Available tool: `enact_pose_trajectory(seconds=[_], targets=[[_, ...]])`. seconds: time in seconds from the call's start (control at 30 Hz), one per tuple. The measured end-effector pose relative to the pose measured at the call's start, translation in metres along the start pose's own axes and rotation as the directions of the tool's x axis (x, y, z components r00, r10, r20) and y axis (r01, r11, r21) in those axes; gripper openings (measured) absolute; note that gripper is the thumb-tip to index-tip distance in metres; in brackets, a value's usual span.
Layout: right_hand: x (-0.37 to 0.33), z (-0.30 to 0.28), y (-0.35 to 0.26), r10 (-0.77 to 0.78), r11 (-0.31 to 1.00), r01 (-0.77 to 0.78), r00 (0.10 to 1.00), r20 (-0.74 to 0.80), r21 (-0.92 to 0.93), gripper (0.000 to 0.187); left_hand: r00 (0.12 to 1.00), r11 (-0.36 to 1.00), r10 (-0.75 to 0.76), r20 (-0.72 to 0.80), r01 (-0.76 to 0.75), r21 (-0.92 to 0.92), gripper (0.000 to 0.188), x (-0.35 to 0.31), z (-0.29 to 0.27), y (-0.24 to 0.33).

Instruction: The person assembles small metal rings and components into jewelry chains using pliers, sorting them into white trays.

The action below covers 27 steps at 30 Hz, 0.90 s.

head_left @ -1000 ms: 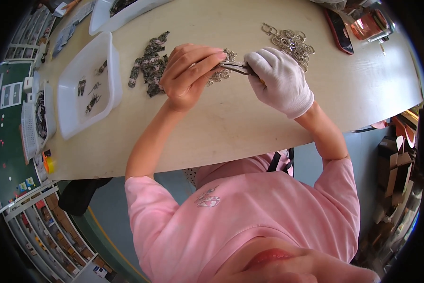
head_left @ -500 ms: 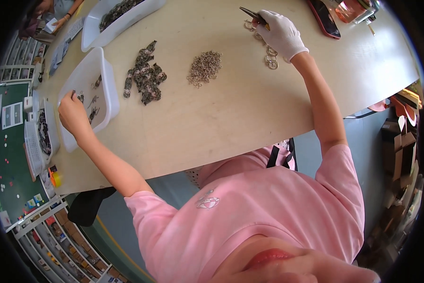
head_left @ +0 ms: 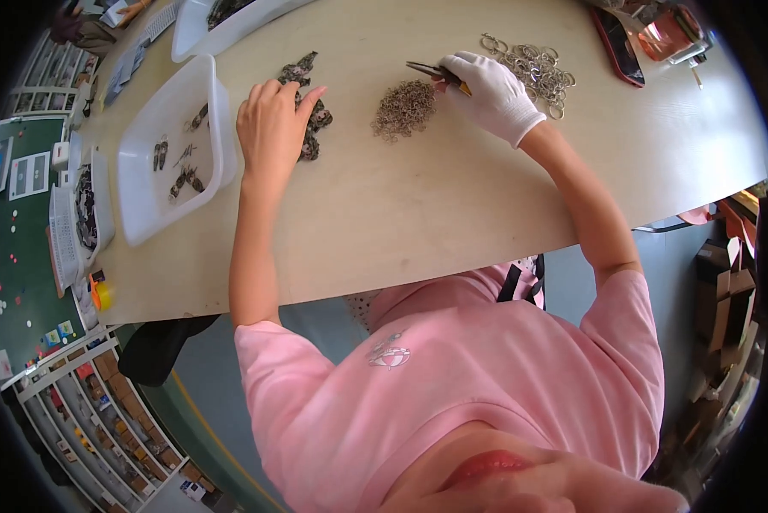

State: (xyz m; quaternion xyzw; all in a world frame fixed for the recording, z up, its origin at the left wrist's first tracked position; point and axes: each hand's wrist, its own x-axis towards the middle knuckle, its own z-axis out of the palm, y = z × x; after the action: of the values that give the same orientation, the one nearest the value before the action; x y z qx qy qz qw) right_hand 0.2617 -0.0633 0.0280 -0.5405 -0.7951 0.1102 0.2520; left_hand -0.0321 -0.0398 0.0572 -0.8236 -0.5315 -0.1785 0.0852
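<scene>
Off the table's (head_left: 384, 205) left-edge tub (head_left: 221, 120) now, the loosely spread left hand (head_left: 271, 124) reaches waiting patterned pieces (head_left: 317, 120), nothing visibly held; right hand (head_left: 492, 94) grips pliers (head_left: 426, 68).

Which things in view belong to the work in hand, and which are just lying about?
Likely part of the work:
pliers in the gloved right hand
dark patterned pieces at the left hand
pile of small metal parts
metal rings
white bin holding similar patterned pieces

Apparently just lying about:
phone
reddish clear jar
cardboard boxes
</scene>
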Motion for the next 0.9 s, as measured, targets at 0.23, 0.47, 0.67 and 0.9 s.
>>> enact_pose_trajectory(seconds=[0.23,0.47,0.67,0.9], targets=[[-0.001,0.002,0.009,-0.008,0.998,0.006,0.999,0.035,0.059,0.019,0.992,0.993,-0.076,0.102,0.085,-0.08,0.037,-0.002,0.021,-0.009],[-0.002,-0.014,0.001,0.082,0.968,-0.115,0.985,0.152,0.223,0.017,0.998,0.999,-0.023,-0.05,0.024,0.028,0.04,0.027,0.04,-0.034],[-0.005,-0.024,-0.001,0.049,0.96,-0.099,0.98,0.191,0.262,0.012,1.0,0.991,-0.017,0.005,0.018,-0.133,0.029,0.054,0.073,-0.053],[-0.006,-0.033,0.016,0.074,0.847,-0.285,0.9,0.43,0.449,0.022,0.995,0.83,-0.099,-0.01,0.077,-0.553,0.02,0.059,0.042,-0.009]])
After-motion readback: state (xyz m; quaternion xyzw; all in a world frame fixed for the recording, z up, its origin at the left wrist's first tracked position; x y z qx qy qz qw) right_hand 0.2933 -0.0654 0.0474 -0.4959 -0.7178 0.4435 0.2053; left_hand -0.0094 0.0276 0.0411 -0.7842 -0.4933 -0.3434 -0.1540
